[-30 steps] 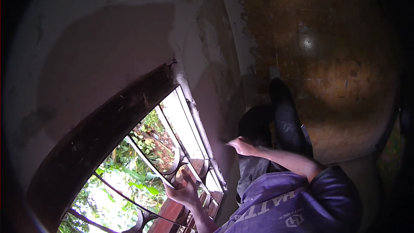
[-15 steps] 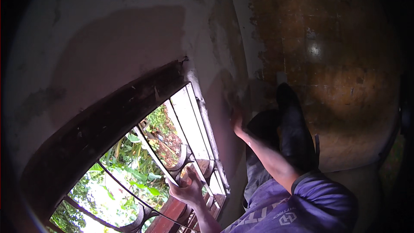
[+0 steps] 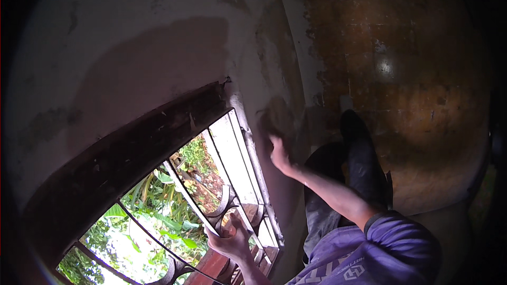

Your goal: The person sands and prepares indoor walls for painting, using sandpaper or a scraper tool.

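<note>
My left hand (image 3: 232,243) is closed around a bar of the metal window grille (image 3: 187,192), at the lower middle of the view. My right hand (image 3: 281,157) is up against the plastered wall (image 3: 272,174), just right of the window opening. Its fingers look curled toward the wall; whatever they hold is too dark and small to make out. A dark shadow of the hand falls on the patchy plaster above it.
The dark wooden window frame (image 3: 132,148) runs along the opening, with green plants (image 3: 158,206) outside. Below the wall spreads a worn brown tiled floor (image 3: 391,74). My dark-trousered leg (image 3: 364,153) stretches out over it.
My right hand has shifted left along the wall, closer to the window edge. The left hand keeps its grip on the grille. The whole view has tipped slightly.
</note>
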The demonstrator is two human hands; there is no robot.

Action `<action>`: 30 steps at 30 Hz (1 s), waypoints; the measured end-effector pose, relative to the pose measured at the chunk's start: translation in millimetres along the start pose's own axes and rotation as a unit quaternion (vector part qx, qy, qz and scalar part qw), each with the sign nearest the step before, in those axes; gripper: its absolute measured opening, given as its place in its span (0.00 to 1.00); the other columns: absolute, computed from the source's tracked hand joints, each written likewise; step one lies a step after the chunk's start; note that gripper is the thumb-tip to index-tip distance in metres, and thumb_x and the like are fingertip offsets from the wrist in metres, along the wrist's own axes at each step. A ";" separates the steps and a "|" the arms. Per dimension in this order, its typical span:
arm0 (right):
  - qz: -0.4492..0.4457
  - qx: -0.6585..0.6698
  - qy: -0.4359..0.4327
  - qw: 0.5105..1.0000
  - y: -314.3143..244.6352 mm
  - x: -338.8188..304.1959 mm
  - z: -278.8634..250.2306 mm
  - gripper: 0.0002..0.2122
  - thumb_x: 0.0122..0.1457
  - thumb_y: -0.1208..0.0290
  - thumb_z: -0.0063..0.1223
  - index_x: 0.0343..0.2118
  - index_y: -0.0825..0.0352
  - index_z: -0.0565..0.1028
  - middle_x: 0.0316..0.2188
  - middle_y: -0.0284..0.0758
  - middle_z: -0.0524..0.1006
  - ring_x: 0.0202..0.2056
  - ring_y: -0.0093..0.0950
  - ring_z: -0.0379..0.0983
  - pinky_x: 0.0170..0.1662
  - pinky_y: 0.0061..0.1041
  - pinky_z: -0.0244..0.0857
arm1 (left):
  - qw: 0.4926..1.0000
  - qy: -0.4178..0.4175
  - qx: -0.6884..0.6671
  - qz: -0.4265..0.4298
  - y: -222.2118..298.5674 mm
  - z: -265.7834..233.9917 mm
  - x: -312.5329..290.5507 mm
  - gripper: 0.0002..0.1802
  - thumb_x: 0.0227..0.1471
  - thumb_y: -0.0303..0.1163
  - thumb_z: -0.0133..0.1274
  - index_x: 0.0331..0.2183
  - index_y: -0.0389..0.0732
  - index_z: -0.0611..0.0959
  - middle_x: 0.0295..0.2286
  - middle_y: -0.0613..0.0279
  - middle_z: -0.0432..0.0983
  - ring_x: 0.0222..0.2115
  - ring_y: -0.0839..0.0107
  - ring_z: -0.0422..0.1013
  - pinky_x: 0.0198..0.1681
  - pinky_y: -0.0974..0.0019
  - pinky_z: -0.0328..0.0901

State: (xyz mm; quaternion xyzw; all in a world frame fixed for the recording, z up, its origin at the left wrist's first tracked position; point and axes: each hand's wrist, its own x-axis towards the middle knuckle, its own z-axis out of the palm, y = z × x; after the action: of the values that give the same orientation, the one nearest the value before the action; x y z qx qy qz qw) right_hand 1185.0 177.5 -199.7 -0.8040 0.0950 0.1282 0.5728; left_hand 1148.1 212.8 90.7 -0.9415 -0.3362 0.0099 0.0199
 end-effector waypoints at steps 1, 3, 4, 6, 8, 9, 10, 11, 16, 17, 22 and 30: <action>-0.070 -0.007 -0.030 0.997 0.3 -8.0 -2.3 0.16 0.57 0.75 0.40 0.47 0.68 0.74 0.39 0.45 0.78 0.36 0.34 0.77 0.41 0.33 0.68 | 1.000 0.003 -0.006 -0.012 0.8 1.0 -0.9 0.17 0.42 0.25 0.61 0.36 0.27 0.77 0.22 0.61 0.74 0.17 0.79 0.65 0.18 0.76 0.56; 0.019 0.204 -0.025 0.978 21.6 -4.6 1.3 0.16 0.58 0.72 0.41 0.48 0.66 0.74 0.36 0.43 0.79 0.37 0.33 0.77 0.42 0.33 0.68 | 1.000 0.004 -0.016 -0.021 3.8 3.0 -1.8 0.17 0.42 0.26 0.61 0.36 0.27 0.77 0.22 0.60 0.74 0.17 0.78 0.66 0.18 0.75 0.57; 0.103 0.406 -0.021 0.908 40.9 0.3 4.0 0.16 0.59 0.69 0.42 0.49 0.63 0.74 0.34 0.42 0.80 0.37 0.31 0.77 0.44 0.33 0.68 | 0.999 0.015 -0.037 0.003 5.8 4.5 -1.5 0.18 0.42 0.26 0.61 0.36 0.28 0.78 0.22 0.60 0.75 0.18 0.77 0.66 0.19 0.74 0.56; 0.105 0.173 -0.196 0.959 74.5 20.4 3.7 0.15 0.59 0.74 0.37 0.46 0.68 0.73 0.35 0.41 0.79 0.33 0.30 0.77 0.37 0.31 0.69 | 0.998 0.030 -0.057 0.024 9.9 7.5 -0.5 0.18 0.42 0.27 0.62 0.36 0.29 0.78 0.22 0.59 0.75 0.18 0.76 0.66 0.19 0.72 0.55; 0.261 0.200 -0.063 0.942 12.3 42.2 -7.5 0.14 0.58 0.76 0.41 0.46 0.69 0.72 0.34 0.42 0.78 0.33 0.32 0.77 0.37 0.31 0.69 | 0.999 0.053 0.003 0.014 11.0 4.3 -0.5 0.18 0.42 0.27 0.62 0.36 0.30 0.78 0.23 0.59 0.75 0.19 0.74 0.67 0.21 0.71 0.56; 0.116 0.097 0.005 0.988 -0.1 37.9 -9.9 0.13 0.56 0.78 0.44 0.44 0.70 0.73 0.34 0.43 0.78 0.33 0.35 0.76 0.37 0.31 0.69 | 0.999 0.052 0.001 0.014 10.5 4.0 -1.4 0.18 0.42 0.27 0.62 0.36 0.30 0.78 0.23 0.59 0.75 0.19 0.74 0.67 0.21 0.71 0.56; -0.033 -0.010 0.074 0.997 -8.2 27.3 -9.8 0.12 0.54 0.80 0.46 0.42 0.71 0.73 0.34 0.45 0.78 0.34 0.37 0.76 0.37 0.31 0.69 | 0.999 0.052 0.015 0.010 10.2 5.1 -2.6 0.18 0.41 0.28 0.62 0.36 0.29 0.78 0.23 0.58 0.76 0.19 0.73 0.67 0.20 0.71 0.57; -0.038 0.037 0.045 0.998 -16.0 11.6 -1.7 0.12 0.50 0.84 0.50 0.40 0.72 0.73 0.36 0.47 0.77 0.35 0.42 0.76 0.38 0.34 0.70 | 0.998 0.054 0.028 0.007 9.8 5.7 -2.7 0.19 0.41 0.28 0.62 0.36 0.29 0.78 0.24 0.57 0.76 0.19 0.73 0.67 0.20 0.70 0.57; -0.137 0.051 0.084 0.986 33.3 32.3 6.5 0.10 0.50 0.79 0.48 0.36 0.72 0.76 0.40 0.50 0.76 0.42 0.42 0.74 0.43 0.33 0.68 | 0.999 0.036 -0.028 -0.001 7.4 4.0 0.0 0.19 0.40 0.30 0.63 0.35 0.29 0.78 0.19 0.62 0.73 0.15 0.75 0.63 0.18 0.70 0.53; -0.056 0.081 0.068 0.993 45.5 51.8 5.9 0.11 0.52 0.77 0.47 0.37 0.72 0.76 0.40 0.51 0.75 0.43 0.42 0.74 0.44 0.31 0.68 | 0.997 0.063 -0.031 0.029 7.4 6.5 0.9 0.20 0.40 0.31 0.63 0.35 0.30 0.78 0.18 0.63 0.72 0.14 0.76 0.61 0.17 0.70 0.51; 0.044 -0.010 -0.035 0.998 -0.1 69.1 -8.0 0.12 0.52 0.76 0.48 0.38 0.70 0.77 0.37 0.51 0.76 0.42 0.41 0.74 0.43 0.32 0.67 | 0.999 0.041 -0.007 0.017 2.6 4.3 2.8 0.19 0.41 0.31 0.63 0.35 0.29 0.78 0.17 0.64 0.70 0.14 0.77 0.61 0.18 0.71 0.52; -0.109 0.030 0.117 0.987 51.2 103.9 3.8 0.15 0.54 0.75 0.45 0.44 0.69 0.76 0.42 0.49 0.76 0.44 0.44 0.74 0.49 0.35 0.67 | 0.999 -0.009 -0.040 0.001 12.0 -0.8 -0.6 0.18 0.42 0.31 0.62 0.34 0.31 0.77 0.20 0.65 0.70 0.19 0.77 0.63 0.22 0.73 0.56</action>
State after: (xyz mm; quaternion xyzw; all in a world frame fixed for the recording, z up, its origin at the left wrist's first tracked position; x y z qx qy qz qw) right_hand 1267.8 163.8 -279.5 -0.8016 0.0765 -0.0326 0.5920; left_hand 1155.2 203.1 91.0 -0.9418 -0.3354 0.0052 -0.0209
